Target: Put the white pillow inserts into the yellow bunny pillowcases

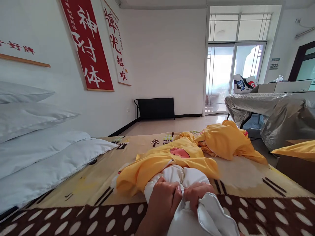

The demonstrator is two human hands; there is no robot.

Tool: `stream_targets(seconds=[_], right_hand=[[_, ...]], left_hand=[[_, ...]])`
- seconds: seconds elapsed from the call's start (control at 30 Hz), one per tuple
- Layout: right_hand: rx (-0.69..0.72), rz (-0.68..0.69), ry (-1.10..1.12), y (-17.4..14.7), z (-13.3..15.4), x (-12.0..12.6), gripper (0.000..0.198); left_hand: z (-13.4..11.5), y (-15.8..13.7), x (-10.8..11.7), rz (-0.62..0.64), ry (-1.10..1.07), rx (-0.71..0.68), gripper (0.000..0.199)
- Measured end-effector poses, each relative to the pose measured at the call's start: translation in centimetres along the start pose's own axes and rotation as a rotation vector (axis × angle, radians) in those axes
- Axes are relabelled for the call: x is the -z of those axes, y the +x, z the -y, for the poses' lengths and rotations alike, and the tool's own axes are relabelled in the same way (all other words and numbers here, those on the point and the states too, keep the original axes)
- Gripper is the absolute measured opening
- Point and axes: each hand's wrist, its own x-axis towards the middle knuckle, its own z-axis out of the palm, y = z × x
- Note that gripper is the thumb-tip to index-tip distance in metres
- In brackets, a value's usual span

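Note:
A white pillow (185, 219) lies in front of me, bunched together in the middle. My left hand (165, 196) is closed in a fist round its gathered fabric. Close beside it, my right hand (198, 194) also grips the pillow, with a loose piped corner folded over the wrist. The pillow's far end sits inside the mouth of a yellow pillowcase (157, 164) with a pink-red patch printed on it. How far the pillow reaches inside is hidden by the cloth.
More yellow cloth (223, 141) is heaped at the back right on the patterned blanket (137, 147). White pillows (49, 157) are stacked at the left. To the right stand a brown box (295, 170) with yellow cloth on top and a silver-covered table (283, 108). A black folded frame (156, 108) leans on the wall.

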Motion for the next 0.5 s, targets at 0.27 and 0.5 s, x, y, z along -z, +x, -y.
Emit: stream_targets(seconds=[0.27, 0.5], right_hand=[[0.032, 0.14, 0.158, -1.1, 1.8, 0.0, 0.059], [-0.007, 0.218, 0.035, -1.0, -0.9, -2.9, 0.064]], left_hand=[[-0.8, -1.9, 0.5, -0.19, -0.518, -0.083, 0.028], [1.2, 0.6, -0.6, 0.222, -0.923, -0.095, 0.045]])
